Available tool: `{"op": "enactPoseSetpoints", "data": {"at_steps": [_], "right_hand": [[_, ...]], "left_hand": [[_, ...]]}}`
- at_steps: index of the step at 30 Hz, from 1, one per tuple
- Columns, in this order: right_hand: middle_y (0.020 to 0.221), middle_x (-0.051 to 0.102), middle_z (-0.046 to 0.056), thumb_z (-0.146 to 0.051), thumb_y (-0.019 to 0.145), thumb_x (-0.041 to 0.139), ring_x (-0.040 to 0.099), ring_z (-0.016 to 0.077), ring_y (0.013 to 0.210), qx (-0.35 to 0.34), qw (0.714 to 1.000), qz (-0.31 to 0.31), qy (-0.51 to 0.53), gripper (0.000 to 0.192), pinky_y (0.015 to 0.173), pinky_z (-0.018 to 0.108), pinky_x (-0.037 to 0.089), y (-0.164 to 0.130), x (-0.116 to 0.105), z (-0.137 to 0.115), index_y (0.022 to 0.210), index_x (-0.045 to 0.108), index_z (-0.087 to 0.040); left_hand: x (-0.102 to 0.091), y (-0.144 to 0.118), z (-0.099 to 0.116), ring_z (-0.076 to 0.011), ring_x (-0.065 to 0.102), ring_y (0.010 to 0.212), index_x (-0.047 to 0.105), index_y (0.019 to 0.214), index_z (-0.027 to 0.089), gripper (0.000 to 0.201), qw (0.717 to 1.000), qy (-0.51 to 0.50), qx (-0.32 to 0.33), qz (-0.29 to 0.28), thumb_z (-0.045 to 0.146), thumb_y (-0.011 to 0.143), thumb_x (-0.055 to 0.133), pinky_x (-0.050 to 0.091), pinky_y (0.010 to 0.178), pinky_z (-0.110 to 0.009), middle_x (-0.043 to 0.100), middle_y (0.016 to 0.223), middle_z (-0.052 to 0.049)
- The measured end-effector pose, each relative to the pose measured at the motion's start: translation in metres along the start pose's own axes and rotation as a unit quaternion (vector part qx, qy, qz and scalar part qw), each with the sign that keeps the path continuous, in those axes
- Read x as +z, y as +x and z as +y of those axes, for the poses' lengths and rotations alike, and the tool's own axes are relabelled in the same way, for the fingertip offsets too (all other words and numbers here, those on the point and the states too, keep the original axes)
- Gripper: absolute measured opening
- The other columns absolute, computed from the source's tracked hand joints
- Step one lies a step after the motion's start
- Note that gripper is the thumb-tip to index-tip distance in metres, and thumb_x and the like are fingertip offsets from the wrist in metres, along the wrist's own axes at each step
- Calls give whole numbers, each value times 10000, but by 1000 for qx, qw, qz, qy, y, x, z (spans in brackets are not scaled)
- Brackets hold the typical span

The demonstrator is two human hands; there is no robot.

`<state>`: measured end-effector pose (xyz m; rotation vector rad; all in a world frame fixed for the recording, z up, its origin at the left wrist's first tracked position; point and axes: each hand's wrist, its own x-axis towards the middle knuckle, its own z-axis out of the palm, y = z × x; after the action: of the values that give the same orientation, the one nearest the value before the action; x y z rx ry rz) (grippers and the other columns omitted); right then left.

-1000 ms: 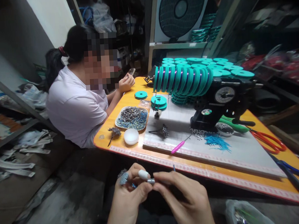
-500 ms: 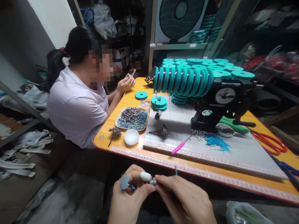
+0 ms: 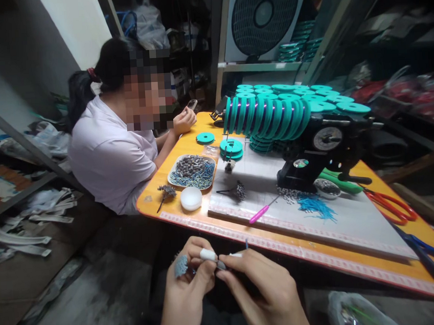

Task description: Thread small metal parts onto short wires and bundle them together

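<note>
In front of the table edge, my left hand (image 3: 184,297) and my right hand (image 3: 266,282) meet at the fingertips. Between them is a small grey cylinder (image 3: 221,265), mostly covered by my fingers. A pale blue-grey bundle (image 3: 181,266) of thin pieces pokes out from my left hand's curled fingers. A white finger cover (image 3: 208,254) sits on a left fingertip, and another white bit shows at my right fingers. One thin dark-blue strand (image 3: 246,244) rises behind my right hand. Both hands are closed in a pinch.
On the yellow table (image 3: 149,204) stand a tray (image 3: 171,185) of small metal cylinders and blue pieces, a round white container (image 3: 191,198), a pink-handled tool (image 3: 259,214), blue strands (image 3: 317,209) and a black winding machine (image 3: 298,170) with green spools. Orange-handled scissors (image 3: 392,208) lie right. A seated person (image 3: 109,144) holds a phone.
My hands have drawn closer together and slightly left. The grey cylinder is now more hidden between the fingertips, and the strand behind my right hand has shifted left.
</note>
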<state>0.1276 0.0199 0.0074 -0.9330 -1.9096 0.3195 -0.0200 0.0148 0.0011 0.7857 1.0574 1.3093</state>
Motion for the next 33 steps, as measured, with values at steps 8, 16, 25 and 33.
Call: {"op": "enactPoseSetpoints", "data": {"at_steps": [8,16,25,33], "right_hand": [[909,678,28,-172,926,591,548,154,1026,-42,996,-42,-67,109,941,296,436,7,-3,1,964,692,-186],[991,728,-32,-28,820,602,534,171,1136,-117,983,-2,-139,242,1068,336,327,12,-19,4,964,695,-199],[1198,650,61,-89,857,527,553,150,1175,-54,996,-66,17,381,1069,310,446,8,-1,-7,1227,598,-141],[953,678,11,-97,881,659,533,119,1028,-88,994,-49,43,147,1107,290,349,14,-15,1,1015,676,-155]], "left_hand": [[7,-10,13,-2,323,483,469,722,152,446,994,-89,-62,1,428,755,818,220,462,-113,473,567,52],[-10,-16,29,32,221,443,553,863,161,592,963,-150,-221,37,442,528,953,130,417,-90,495,541,74],[7,-18,33,51,247,382,481,766,157,547,973,-168,-153,27,431,600,923,242,378,-53,518,505,83],[-10,-18,22,49,241,351,453,807,173,499,959,-154,-218,-93,453,710,854,267,361,-66,545,514,78]]}}
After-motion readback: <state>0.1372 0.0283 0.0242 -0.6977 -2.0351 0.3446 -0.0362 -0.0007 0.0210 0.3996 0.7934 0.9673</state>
